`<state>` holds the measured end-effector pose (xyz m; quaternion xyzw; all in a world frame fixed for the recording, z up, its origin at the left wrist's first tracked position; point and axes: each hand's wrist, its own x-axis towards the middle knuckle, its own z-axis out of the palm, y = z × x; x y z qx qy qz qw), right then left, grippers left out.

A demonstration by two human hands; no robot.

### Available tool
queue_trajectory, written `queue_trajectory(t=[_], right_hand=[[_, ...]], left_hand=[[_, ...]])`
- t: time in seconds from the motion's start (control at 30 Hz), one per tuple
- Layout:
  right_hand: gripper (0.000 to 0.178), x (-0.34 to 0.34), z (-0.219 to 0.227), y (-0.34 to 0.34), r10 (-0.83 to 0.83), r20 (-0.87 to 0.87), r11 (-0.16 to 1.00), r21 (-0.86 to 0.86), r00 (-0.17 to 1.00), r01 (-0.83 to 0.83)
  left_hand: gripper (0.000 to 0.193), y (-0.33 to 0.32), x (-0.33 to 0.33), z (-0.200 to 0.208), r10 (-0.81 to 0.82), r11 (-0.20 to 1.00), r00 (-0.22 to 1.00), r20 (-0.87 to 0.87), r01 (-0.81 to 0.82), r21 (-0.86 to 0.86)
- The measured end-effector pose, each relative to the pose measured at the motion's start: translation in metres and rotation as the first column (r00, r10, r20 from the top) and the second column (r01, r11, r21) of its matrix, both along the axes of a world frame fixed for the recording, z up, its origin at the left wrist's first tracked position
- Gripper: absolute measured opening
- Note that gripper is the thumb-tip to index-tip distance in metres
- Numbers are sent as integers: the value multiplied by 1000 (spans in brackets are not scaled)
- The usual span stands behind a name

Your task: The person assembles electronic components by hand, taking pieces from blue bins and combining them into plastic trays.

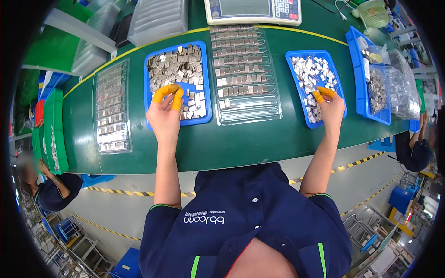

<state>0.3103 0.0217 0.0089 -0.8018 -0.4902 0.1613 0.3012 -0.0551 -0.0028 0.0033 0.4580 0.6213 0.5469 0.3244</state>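
Observation:
My left hand (166, 111) reaches over a blue tray (208, 99) of small metal connector shells (174, 65). Its thumb and a finger, in yellow finger cots, are pinched together; what lies between the tips is too small to make out. To the right, my right hand (330, 110) is over a second blue tray (291, 74) of small white and metal connector parts (313, 72). Its cot-covered fingertips are also drawn together, their hold unclear. Between the trays lies a clear plastic blister tray (250, 113), with rows of metal connectors (241, 79) in its upper slots.
Another filled blister tray (112, 106) lies at the left, beside green bins (56, 129). A scale (252, 11) and stacked clear trays (157, 21) stand at the back. A blue bin (357, 78) holds bagged parts at the right. Co-workers (58, 190) sit at both sides.

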Motion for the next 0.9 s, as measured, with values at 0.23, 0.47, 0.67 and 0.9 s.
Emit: queue_trajectory(t=[0.23, 0.47, 0.67, 0.9], right_hand=[[22, 6, -18, 7, 19, -257, 965, 258, 966, 50], [22, -3, -19, 14, -43, -204, 967, 236, 978, 92], [25, -94, 27, -12, 336, -719, 938, 312, 608, -150], [22, -131, 18, -22, 448, -799, 888, 345, 400, -305]], left_hand=[[23, 1, 22, 0, -126, 992, 982, 138, 122, 39], [25, 0, 53, 12, -214, 941, 784, 582, 324, -91], [25, -8, 68, 16, -269, 922, 726, 633, 384, -48], [23, -14, 74, 11, -299, 912, 732, 612, 408, -42]])
